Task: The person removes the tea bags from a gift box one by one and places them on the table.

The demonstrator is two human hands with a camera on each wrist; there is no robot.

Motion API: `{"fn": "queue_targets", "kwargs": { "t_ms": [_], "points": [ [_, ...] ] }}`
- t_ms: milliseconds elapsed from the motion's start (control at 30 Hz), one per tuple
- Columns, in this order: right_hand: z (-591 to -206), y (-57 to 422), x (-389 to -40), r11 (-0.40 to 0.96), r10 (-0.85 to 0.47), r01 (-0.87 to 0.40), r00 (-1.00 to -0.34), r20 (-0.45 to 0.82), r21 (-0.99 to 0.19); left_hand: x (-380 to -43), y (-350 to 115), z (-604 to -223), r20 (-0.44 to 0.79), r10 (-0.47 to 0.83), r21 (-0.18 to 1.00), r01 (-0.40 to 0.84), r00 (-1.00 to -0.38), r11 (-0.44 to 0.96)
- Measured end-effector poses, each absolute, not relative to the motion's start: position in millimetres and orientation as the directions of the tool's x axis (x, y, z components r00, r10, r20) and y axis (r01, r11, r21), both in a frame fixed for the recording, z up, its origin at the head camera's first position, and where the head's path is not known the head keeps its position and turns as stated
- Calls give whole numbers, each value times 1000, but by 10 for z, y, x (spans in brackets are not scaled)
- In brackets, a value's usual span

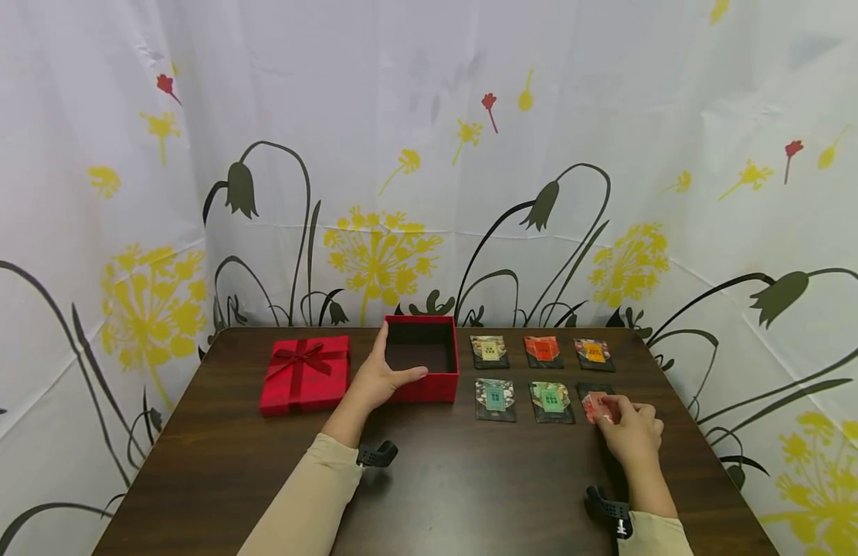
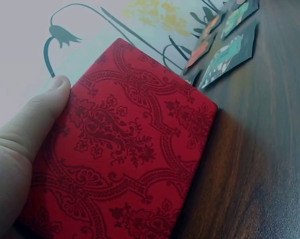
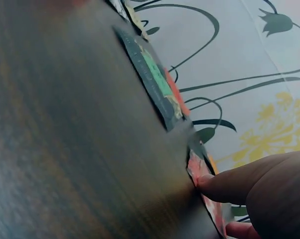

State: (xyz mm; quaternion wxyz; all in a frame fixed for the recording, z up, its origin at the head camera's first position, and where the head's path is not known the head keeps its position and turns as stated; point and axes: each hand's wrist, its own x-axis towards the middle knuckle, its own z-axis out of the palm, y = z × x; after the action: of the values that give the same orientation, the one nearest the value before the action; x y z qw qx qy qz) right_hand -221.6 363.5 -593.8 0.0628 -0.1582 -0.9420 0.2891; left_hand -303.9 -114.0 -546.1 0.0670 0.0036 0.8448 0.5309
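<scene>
A red gift box [image 1: 423, 388] with a dark inside stands without its lid at the back middle of the table. My left hand [image 1: 385, 378] grips its left side, the thumb lying over the front rim. The left wrist view shows the box's patterned red wall [image 2: 120, 139] beside the thumb. At the near right of a group of flat packets, my right hand [image 1: 632, 432] pinches a dark packet with a pink label [image 1: 597, 405] between thumb and fingers. In the right wrist view the thumb presses the pink packet [image 3: 196, 167]; the hand hides part of it.
Left of the box lies a red lid [image 1: 306, 378] with a ribbon bow. Two rows of packets lie to its right, including a yellow-label one [image 1: 489, 351], a red one [image 1: 543, 351], an orange one [image 1: 594, 354], a teal one [image 1: 495, 399] and a green one [image 1: 551, 401]. A printed curtain hangs behind.
</scene>
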Motion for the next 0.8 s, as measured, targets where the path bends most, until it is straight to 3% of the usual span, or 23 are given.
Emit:
{"fn": "queue_targets", "kwargs": {
  "t_ms": [200, 467, 667, 800],
  "points": [
    [-5911, 3595, -2207, 777, 355, 259, -933, 59, -573, -3053, -1146, -5448, -110, 74, 891, -66, -991, 449],
    [-5854, 3583, -2132, 758, 364, 269, -930, 44, -594, -3011, -1124, -5350, -133, 67, 791, -66, -989, 608],
    [-5794, 3601, -2117, 740, 381, 297, -924, 12, -603, -3015, -1089, -5342, -125, 68, 761, -51, -990, 647],
    [-5607, 3420, -2131, 674, 377, 226, -924, 65, -703, -3030, -1182, -5284, -124, 99, 749, -28, -987, 662]
  ]
}}
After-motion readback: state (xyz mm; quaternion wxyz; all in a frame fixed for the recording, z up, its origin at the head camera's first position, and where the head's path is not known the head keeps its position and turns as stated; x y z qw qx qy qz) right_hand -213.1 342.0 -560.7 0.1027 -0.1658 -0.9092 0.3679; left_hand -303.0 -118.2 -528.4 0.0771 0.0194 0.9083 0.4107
